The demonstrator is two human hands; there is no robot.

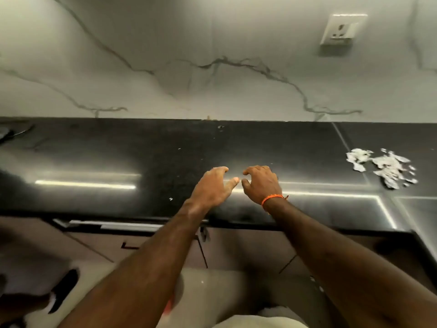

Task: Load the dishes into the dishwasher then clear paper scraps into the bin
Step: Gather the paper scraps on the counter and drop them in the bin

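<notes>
Both of my hands hover over the middle of the black countertop, close together. My left hand has loosely curled fingers and an outstretched thumb, holding nothing. Beside it, my right hand, with an orange thread at the wrist, also has its fingers loosely curled and holds nothing I can see. A pile of torn white paper scraps lies on the counter at the far right, well away from both hands. Tiny white paper bits dot the counter near my hands and further back.
A marble-patterned wall with a socket rises behind the counter. Below the front edge are brown cabinet fronts and a silver handle strip. A dark sandal lies on the floor at lower left. The counter turns a corner at right.
</notes>
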